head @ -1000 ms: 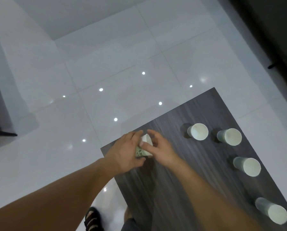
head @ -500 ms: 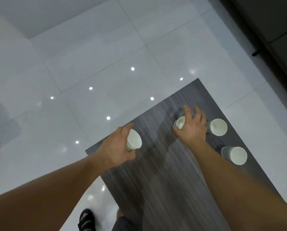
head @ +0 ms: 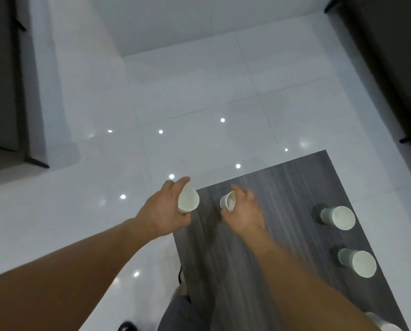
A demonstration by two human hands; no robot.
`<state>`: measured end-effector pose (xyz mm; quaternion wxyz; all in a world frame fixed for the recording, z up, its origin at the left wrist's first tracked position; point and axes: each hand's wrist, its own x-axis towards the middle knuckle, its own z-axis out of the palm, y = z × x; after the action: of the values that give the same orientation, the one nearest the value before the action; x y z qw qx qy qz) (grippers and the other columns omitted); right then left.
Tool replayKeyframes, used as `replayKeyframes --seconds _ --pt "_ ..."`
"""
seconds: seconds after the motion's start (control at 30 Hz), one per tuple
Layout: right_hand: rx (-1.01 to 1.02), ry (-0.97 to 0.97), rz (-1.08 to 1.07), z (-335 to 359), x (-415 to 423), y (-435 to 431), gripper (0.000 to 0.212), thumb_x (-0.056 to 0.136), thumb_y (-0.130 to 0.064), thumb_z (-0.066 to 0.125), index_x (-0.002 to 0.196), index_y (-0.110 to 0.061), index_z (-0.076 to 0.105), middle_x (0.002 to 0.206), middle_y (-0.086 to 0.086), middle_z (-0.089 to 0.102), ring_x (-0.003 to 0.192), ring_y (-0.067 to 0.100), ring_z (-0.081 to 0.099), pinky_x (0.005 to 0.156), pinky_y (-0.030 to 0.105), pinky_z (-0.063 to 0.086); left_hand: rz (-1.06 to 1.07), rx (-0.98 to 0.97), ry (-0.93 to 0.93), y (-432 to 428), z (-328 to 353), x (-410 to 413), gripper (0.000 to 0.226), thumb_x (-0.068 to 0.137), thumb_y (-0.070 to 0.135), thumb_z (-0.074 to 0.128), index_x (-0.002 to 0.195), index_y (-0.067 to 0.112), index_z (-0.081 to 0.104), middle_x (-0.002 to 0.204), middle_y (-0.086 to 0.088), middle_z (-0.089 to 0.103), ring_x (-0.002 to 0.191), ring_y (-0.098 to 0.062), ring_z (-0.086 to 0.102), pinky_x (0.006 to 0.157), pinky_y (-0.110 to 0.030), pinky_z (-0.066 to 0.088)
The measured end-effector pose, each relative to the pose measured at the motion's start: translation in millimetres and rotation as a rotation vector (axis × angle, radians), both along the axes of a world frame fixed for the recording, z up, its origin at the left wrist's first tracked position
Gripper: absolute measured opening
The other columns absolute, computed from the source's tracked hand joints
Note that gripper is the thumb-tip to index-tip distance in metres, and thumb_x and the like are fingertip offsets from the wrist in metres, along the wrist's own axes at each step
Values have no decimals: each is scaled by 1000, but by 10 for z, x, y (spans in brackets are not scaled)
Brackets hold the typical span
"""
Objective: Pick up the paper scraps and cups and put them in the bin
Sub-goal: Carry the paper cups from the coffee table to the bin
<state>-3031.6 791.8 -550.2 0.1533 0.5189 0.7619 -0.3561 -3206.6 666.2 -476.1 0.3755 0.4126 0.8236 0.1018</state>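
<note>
Left hand [head: 162, 212] grasps a white cup [head: 188, 199] at the desk's [head: 283, 187] near-left corner; right hand [head: 245, 211] grasps a second cup [head: 229, 201] just beside it — both lifted. Two more cups [head: 338, 217] stand along the right edge.
</note>
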Motion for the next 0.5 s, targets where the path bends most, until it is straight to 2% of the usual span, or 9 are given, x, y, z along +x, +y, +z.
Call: replayKeyframes --seconds 0.23,0.5 --pt "114 143 374 842 -833 -892 65 89 -43 55 147 -32 28 141 2 35 115 26 50 87 37 46 339 109 66 -1232 667 -371 83 73 36 73 144 30 29 134 2 39 108 -22 52 87 -29 45" --pt "227 231 764 1891 -1509 -2611 69 85 -37 60 147 -30 29 141 3 35 111 28 52 84 39 51 731 215 206 -3466 1421 -501 84 71 31 75 142 27 31 134 -2 37 109 -26 53 86 -34 47"
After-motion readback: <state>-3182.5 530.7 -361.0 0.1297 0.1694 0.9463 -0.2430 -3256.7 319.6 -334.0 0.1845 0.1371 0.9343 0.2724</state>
